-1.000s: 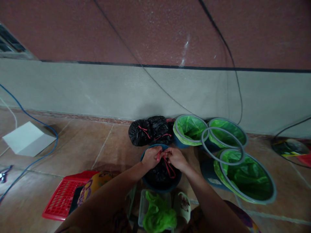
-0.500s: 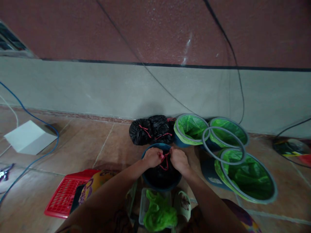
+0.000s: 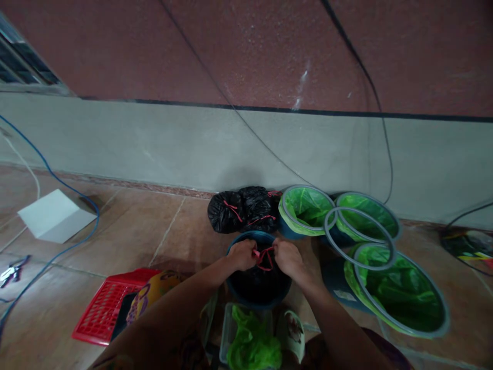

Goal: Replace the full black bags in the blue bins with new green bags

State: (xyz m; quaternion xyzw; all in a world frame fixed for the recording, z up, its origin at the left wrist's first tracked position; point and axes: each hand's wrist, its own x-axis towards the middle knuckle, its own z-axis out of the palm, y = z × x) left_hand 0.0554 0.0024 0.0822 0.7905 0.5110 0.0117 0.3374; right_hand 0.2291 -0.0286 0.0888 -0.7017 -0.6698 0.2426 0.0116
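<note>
A dark blue bin [image 3: 233, 295] stands on the floor in front of me, with a black garbage bag [image 3: 258, 288] inside it. Over the bin's opening, my left hand [image 3: 243, 255] and my right hand [image 3: 287, 257] are both closed on a red drawstring [image 3: 265, 258] of that bag. The string forms a loop between them. Behind the bin, against the wall, lie several black garbage bags [image 3: 227, 211] closed with red strings. Below the bin, a bunched green plastic bag [image 3: 252, 339] rests in a clear plastic container [image 3: 227, 329].
To the right stand three bins with green liners: one near the wall [image 3: 308, 207], one beside it [image 3: 360, 234] and a larger tilted one [image 3: 400, 293]. A loose grey ring [image 3: 327, 231] leans across them. On the left are a red basket [image 3: 103, 303], a white box [image 3: 54, 213] and a blue cable [image 3: 50, 172].
The red drawstring between my hands now shows as a rounder loop. My hands stay at the bin's opening. The whole view has shifted slightly.
</note>
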